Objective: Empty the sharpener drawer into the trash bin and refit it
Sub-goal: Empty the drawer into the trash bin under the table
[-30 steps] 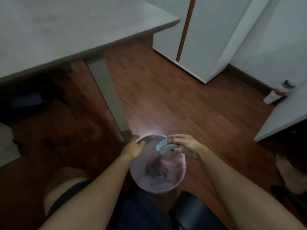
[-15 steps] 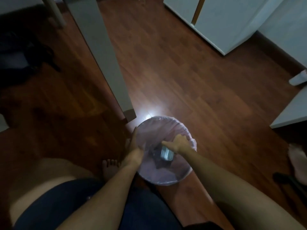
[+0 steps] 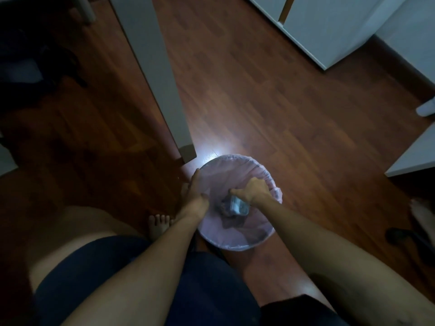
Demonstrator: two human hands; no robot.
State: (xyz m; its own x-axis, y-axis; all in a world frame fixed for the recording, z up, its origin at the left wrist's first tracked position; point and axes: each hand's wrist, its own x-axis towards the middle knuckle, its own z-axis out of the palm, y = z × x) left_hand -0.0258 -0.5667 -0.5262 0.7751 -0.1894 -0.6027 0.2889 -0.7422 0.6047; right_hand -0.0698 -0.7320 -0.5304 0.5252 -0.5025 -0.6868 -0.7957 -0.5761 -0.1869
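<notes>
A round trash bin (image 3: 237,161) lined with a pale pink bag stands on the dark wooden floor between my knees. My left hand (image 3: 194,192) grips the bin's left rim. Inside the bin's mouth, my right hand (image 3: 250,191) is closed on the small light-blue sharpener drawer (image 3: 239,205), which hangs below the fingers over dark rubbish at the bottom. The drawer's opening is hidden from me, so its contents cannot be seen. The sharpener body is not in view.
A grey table leg (image 3: 164,90) comes down to the floor just left of the bin. White cabinets (image 3: 329,27) stand at the back right, and a white furniture edge (image 3: 412,158) juts in at the right. My bare foot (image 3: 159,225) rests beside the bin.
My right hand has carried the drawer from above the bin's rim down into the bin. My head has tilted further down. The left hand stays on the rim.
</notes>
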